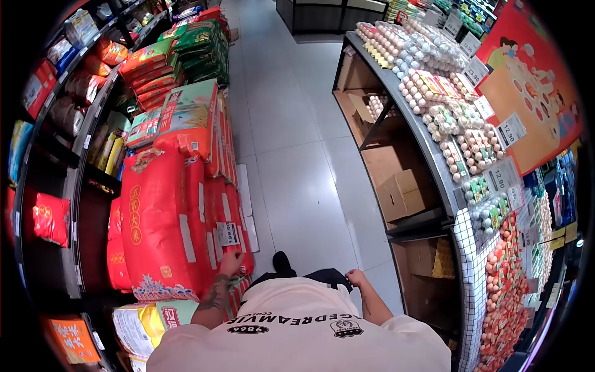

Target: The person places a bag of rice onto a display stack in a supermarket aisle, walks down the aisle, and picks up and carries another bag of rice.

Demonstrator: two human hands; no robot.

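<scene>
My left hand hangs beside the stack of red rice sacks, just under a white price tag. Its fingers are partly extended; whether they touch the tag or a sack I cannot tell. No object shows in it. On the other side, my right hand is by my hip with the fingers curled in, and nothing visible sticks out of it. The big red sack on top of the pile lies flat, with gold characters and a wave pattern at its near end.
Beyond lie green-and-orange rice bags and more stacked sacks. Shelves with packaged goods line the left. A grey aisle floor runs ahead. On the right, an egg counter carries egg trays, with cardboard boxes below.
</scene>
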